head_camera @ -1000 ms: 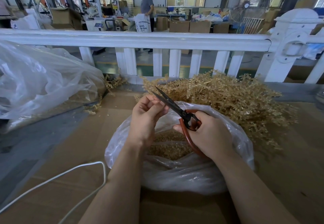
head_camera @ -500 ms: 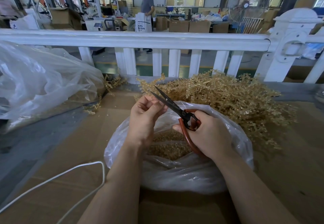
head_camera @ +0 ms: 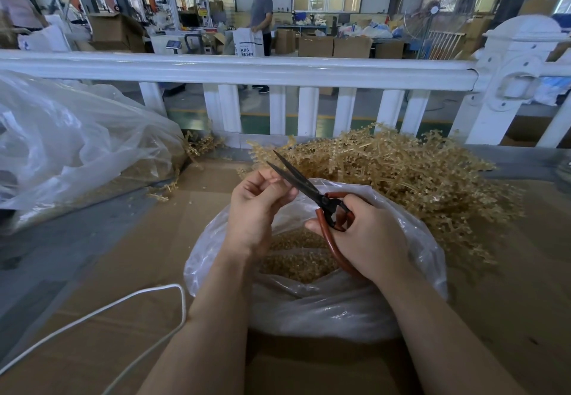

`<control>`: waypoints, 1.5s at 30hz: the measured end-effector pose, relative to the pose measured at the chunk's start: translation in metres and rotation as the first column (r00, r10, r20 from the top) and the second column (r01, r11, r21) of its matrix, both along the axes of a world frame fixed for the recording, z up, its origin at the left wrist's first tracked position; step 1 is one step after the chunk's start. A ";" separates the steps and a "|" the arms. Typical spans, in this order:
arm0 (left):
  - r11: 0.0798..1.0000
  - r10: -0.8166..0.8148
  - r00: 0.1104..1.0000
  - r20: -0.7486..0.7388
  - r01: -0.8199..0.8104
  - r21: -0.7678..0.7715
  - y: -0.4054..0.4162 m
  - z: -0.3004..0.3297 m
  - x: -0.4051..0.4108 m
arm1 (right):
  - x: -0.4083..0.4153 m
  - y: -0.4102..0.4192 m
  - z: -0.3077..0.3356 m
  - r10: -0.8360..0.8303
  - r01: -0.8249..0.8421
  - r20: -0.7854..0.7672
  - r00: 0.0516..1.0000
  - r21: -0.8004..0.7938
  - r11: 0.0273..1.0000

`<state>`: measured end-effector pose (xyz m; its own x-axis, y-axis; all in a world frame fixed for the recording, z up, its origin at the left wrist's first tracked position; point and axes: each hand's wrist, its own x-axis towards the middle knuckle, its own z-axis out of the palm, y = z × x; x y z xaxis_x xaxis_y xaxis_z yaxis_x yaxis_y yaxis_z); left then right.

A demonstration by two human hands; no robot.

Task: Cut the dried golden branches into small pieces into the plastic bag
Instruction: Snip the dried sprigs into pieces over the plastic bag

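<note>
Now spread wider than before: scissors gripped by right hand; left hand pinching something unclear over plastic bag, next snip ready.

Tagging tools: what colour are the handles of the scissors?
Reddish-brown handle loops on dark-bladed scissors, clearest in the head view.

We cannot tell what the left hand pinches; it is too small. The right hand hides part of the scissors handles. The white cable leaves the lower edge.
</note>
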<state>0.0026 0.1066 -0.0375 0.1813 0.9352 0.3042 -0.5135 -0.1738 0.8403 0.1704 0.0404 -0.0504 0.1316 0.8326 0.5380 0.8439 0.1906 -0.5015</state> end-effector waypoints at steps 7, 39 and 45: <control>0.994 -0.105 0.993 -0.055 0.104 -0.026 -0.001 -0.001 -0.001 | 0.000 0.001 -0.001 -0.009 0.009 -0.016 1.000 0.025 1.000; 0.999 -0.037 0.998 -0.046 0.037 -0.005 0.002 -0.003 -0.002 | 0.001 0.002 -0.002 -0.067 0.062 0.055 0.996 0.084 0.995; 0.998 -0.034 0.999 -0.011 0.034 -0.062 0.000 0.001 -0.001 | 0.000 0.003 -0.002 -0.081 0.078 0.033 0.996 0.065 0.995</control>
